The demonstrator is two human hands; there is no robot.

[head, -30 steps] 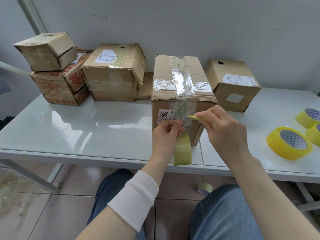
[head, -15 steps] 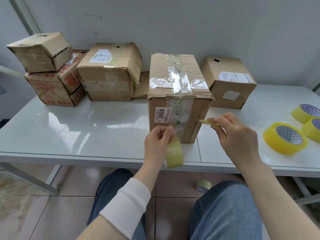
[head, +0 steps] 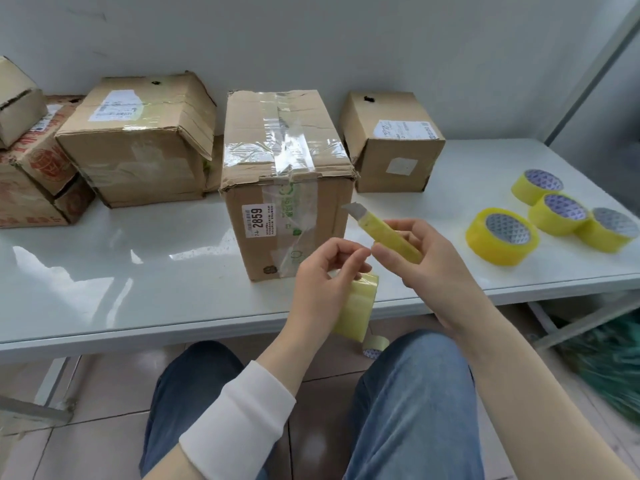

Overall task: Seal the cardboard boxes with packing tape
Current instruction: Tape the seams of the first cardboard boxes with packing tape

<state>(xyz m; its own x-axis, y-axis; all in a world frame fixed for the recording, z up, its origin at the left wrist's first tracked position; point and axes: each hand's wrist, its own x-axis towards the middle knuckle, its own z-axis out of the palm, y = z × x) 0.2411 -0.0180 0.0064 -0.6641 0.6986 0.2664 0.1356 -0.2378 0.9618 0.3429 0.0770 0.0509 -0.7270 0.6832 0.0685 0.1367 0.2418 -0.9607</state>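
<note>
A tall cardboard box [head: 287, 188] labelled 2859 stands in the middle of the white table [head: 138, 271]. Clear tape runs across its top and down its front face. My left hand [head: 325, 278] holds a pale yellow tape roll [head: 356, 306] just in front of the box, near the table's edge. My right hand [head: 426, 265] grips a yellow box cutter [head: 384, 230] with its blade out, pointing up and left toward the box's right front corner. Both hands are clear of the box.
Several yellow tape rolls [head: 502, 237] lie at the right of the table. A smaller box [head: 391, 140] stands behind on the right, a larger box [head: 138, 143] and stacked boxes [head: 31, 161] on the left. Another tape roll [head: 375, 344] lies on the floor under the table.
Both hands have drawn back from the box's front face. The tape roll has come away from the strip on the box. The cutter has risen and tilted, blade now plainly visible.
</note>
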